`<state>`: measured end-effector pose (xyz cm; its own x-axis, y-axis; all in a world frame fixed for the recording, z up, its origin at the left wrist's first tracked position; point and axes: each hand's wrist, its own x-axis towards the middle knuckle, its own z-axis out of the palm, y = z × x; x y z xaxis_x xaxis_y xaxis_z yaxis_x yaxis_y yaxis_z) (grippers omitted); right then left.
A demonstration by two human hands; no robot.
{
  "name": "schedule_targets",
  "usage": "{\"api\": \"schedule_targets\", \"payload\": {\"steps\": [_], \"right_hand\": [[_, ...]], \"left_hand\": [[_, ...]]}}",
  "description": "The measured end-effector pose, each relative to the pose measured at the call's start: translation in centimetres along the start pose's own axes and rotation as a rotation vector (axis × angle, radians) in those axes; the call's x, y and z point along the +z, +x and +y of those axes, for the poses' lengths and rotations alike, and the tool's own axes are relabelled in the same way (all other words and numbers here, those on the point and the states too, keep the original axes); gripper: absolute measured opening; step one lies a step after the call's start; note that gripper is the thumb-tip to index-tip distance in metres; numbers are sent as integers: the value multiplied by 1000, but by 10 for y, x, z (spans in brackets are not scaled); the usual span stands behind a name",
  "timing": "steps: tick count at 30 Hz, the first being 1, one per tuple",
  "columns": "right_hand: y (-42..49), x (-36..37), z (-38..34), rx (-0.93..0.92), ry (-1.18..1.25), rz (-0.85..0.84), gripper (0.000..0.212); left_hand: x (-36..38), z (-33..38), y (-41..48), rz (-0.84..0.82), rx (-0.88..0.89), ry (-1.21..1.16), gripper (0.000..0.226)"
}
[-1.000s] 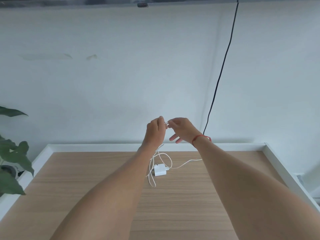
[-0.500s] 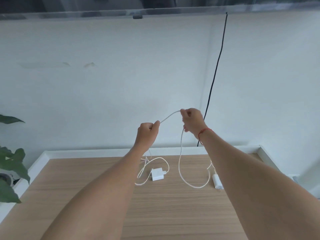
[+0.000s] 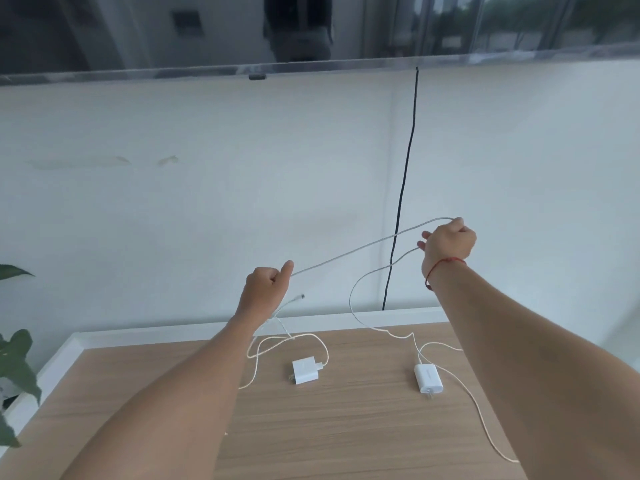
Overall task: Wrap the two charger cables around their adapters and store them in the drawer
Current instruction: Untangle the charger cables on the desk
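Two white adapters lie on the wooden table: a square adapter at the middle and an oblong adapter to its right. A white cable is stretched in the air between my hands. My left hand is shut on its lower end above the table's far edge. Higher and to the right, my right hand is shut on it; from there it drops in a loop to the oblong adapter. A second cable loops below my left hand to the square adapter. No drawer is in view.
A white raised rim frames the table, which stands against a white wall. A black cord hangs down the wall behind my right hand. Green plant leaves stand at the table's left edge. A cable tail trails under my right forearm.
My hands started together over the square adapter and have drawn apart. The right hand rose and moved right, pulling the cable taut. The oblong adapter has come into view.
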<state>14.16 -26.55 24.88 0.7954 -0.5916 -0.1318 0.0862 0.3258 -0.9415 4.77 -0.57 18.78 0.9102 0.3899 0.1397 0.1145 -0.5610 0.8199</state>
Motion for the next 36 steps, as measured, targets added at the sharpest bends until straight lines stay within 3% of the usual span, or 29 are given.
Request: {"api": "schedule_targets", "payload": {"steps": [6, 8, 10, 13, 15, 17, 20, 23, 27, 29, 31, 33, 36], "right_hand": [[-11, -1, 9, -5, -73, 76, 23], [-11, -1, 13, -64, -245, -42, 26], [-12, 3, 20, -153, -571, -252, 28], [-29, 14, 29, -275, -923, -502, 37], [-43, 24, 33, -383, -1045, -565, 37], [-55, 36, 33, -508, -1053, -651, 46], [-71, 50, 26, -626, -936, -907, 59], [-83, 61, 17, -483, -808, -1069, 31], [-90, 70, 3, -400, -705, -1081, 30], [-83, 71, -4, -249, -649, -1129, 35], [-75, 71, -13, -110, -563, -1159, 26], [-64, 73, -22, -128, -492, -1009, 21], [-39, 73, -32, -200, -332, -631, 37]], "left_hand": [[-8, 4, 3, 195, 100, 31, 51], [-14, 11, 6, 305, 149, -7, 49], [-17, 18, 11, 357, 202, -61, 48], [-14, 33, 16, 355, 300, -60, 46], [-11, 44, 18, 344, 352, -58, 45], [-8, 52, 19, 331, 392, -47, 44], [-6, 62, 22, 291, 432, -34, 43], [-6, 68, 24, 261, 436, -41, 42], [-13, 62, 31, 216, 382, -7, 43], [-18, 55, 35, 168, 337, 42, 45], [-23, 49, 36, 125, 288, 87, 51], [-28, 43, 37, 116, 224, 90, 52], [-37, 29, 38, 127, 131, 80, 50]]}}
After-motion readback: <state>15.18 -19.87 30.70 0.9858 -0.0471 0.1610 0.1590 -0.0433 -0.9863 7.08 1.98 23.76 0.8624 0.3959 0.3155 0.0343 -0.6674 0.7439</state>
